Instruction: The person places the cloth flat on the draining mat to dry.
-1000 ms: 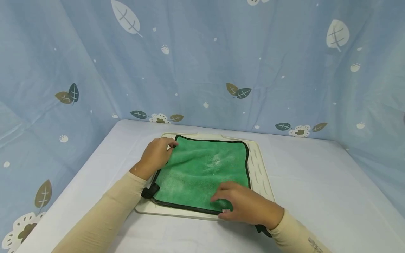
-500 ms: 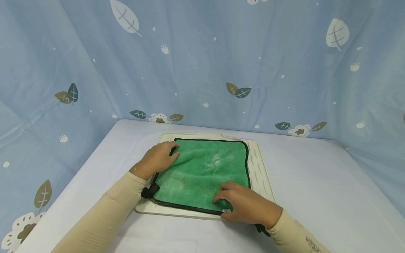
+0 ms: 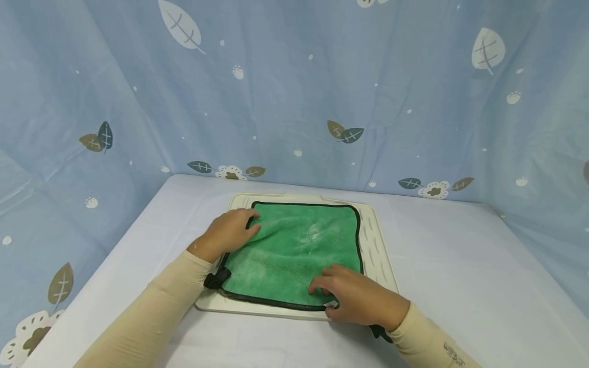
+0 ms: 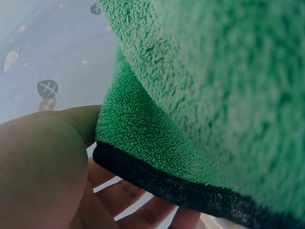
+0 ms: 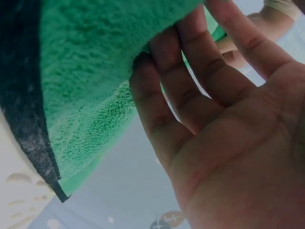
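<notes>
A green plush towel (image 3: 285, 245) with a black hem lies spread on a cream-coloured, ridged tray (image 3: 374, 240), slightly wrinkled and with pale worn patches. At its upper left side is my left hand (image 3: 226, 231), thumb and index finger apart at the hem; the left wrist view shows the hem (image 4: 157, 179) crossing in front of several fingers. My right hand (image 3: 359, 297) is at the lower right corner, fingers loosely bent over the pile and thumb by a small white tag (image 3: 331, 304). In the right wrist view its fingertips meet the towel (image 5: 90, 95).
The tray stands on a white-covered table (image 3: 451, 266). Behind it and along both sides hangs a blue curtain (image 3: 285, 92) printed with leaves and flowers. Beige sleeves (image 3: 152, 306) cover both forearms, and a black strap (image 3: 218, 278) circles each wrist.
The left thumb and index finger have spread apart, and the towel's upper left corner has dropped flat. The left hand has come slightly nearer. The right thumb has shifted a little to the right.
</notes>
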Available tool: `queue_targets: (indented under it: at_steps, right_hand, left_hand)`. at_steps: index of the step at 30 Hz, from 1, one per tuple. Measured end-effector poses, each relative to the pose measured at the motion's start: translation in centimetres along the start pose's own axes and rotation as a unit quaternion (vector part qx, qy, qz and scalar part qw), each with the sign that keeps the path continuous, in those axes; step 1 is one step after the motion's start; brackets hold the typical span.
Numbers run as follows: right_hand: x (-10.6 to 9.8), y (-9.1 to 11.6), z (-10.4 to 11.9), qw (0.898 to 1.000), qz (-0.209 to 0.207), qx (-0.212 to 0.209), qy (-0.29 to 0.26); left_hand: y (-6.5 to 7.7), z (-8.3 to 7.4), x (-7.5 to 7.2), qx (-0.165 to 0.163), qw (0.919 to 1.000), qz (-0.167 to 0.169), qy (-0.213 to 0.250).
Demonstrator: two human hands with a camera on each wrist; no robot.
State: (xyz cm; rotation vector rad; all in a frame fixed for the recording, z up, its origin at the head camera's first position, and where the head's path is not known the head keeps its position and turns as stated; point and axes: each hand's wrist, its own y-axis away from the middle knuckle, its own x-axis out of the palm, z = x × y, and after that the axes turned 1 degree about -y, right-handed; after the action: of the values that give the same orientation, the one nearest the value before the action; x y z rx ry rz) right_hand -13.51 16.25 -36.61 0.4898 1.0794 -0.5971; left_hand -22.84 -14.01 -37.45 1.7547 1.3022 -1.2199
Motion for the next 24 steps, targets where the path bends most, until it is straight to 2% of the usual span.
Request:
queue_targets:
  at_steps: [5, 13, 24]
  right_hand:
    - [0.1, -0.1, -0.1, 1.0, -0.016, -0.015, 0.015]
    - [-1.0, 0.4, -0.3, 0.999, 0.003, -0.009, -0.048]
    - [-1.9, 0.8, -0.2, 0.997, 0.01, -0.024, -0.075]
  left_hand:
    - [0.0, -0.1, -0.1, 0.003, 1.0, -0.007, -0.003]
    - [0.1, -0.1, -0.3, 0.002, 0.9999, -0.008, -0.005]
    - [0.0, 0.2, -0.6, 0.003, 0.9997, 0.018, -0.015]
